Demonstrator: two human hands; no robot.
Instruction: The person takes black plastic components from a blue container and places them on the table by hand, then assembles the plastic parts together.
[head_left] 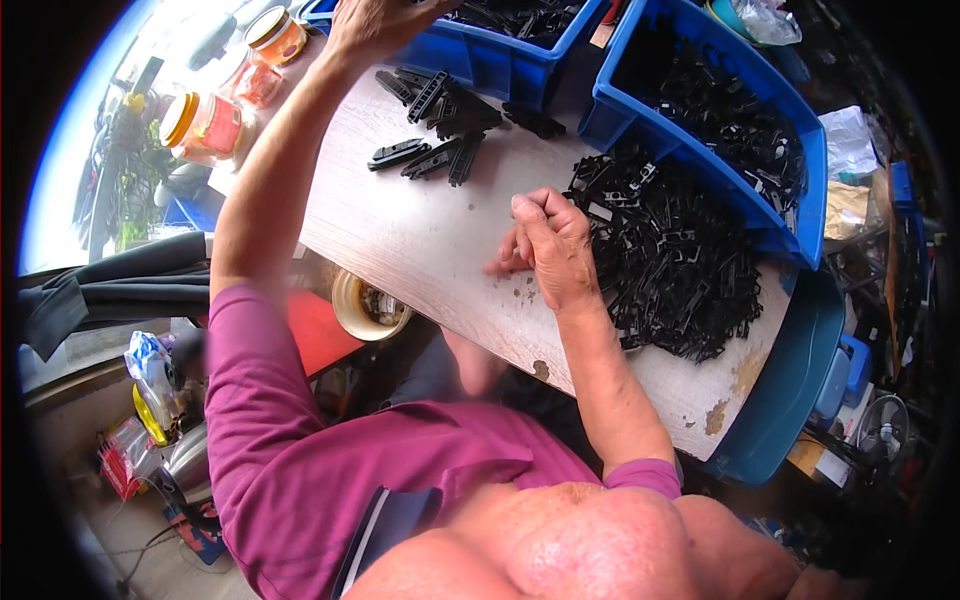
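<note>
The left hand [372, 28] is raised at the upper edge of the view, over the near rim of a blue bin [490, 66] with black parts inside; its fingers are partly cut off, so whether it grips anything cannot be told. The right hand [552, 245] hovers above the bench [400, 225] with fingers curled and thumb close to the index finger; whether something small is pinched there cannot be told.

Just beside the right hand, a broad heap of small black plastic parts [685, 275] covers the right side of the bench, a few pale pieces among them. Between the left forearm and the right hand lies a loose group of longer black pieces [435, 160], some touching or overlapping, in front of the blue bin.

Behind the heap stands a second blue bin [612, 118], also holding many black parts. A teal tub [780, 400] sits against the bench's right end. Past the left forearm are lidded jars [205, 128] near the window, and below the bench edge, a round pot [346, 305] beside a red surface [315, 335].
</note>
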